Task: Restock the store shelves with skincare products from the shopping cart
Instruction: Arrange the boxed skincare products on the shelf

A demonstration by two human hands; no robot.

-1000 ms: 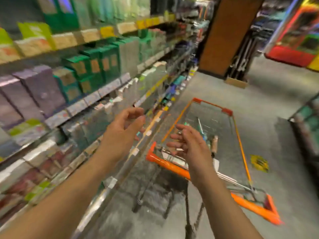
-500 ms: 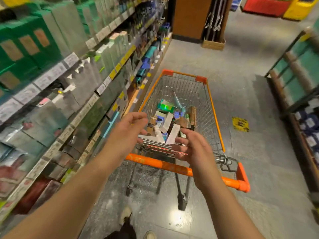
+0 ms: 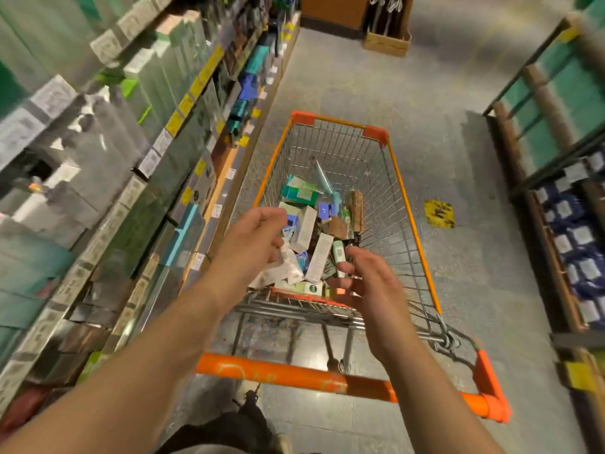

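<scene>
Hands, left (image 3: 252,239) and right (image 3: 363,283), fingers loosely curled and empty, above cart (image 3: 409,221); labels unreadable.

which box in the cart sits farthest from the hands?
The green-and-teal box at the pile's far end, beyond the white boxes; both hands, left and right, hover at the near end.

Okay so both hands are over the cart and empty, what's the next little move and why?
Probably lower the right hand onto the white box lying on top of the pile near the cart's handle end and grip it. Both hands hover just above the products holding nothing, the left hand too, and that box sits uppermost and close, so it looks easiest to lift out for the shelves.
</scene>
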